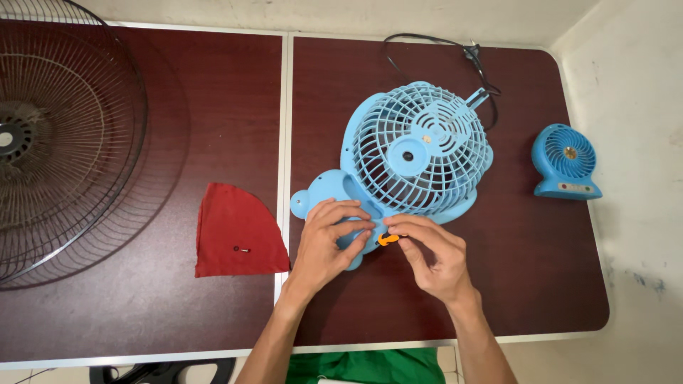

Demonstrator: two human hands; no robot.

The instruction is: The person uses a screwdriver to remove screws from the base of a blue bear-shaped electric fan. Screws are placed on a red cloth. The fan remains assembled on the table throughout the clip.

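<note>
Your hands rest on a blue fan [416, 153] of smooth moulded plastic with a slight sheen. The small fan [565, 162] looks like the same plastic. The large grille [64, 135] is thin dark metal wire, dull and dusty. The red cloth [235, 231] is matt fabric. The worktop [142, 299] is dark, faintly glossy wood-look laminate with pale metal edging
</note>
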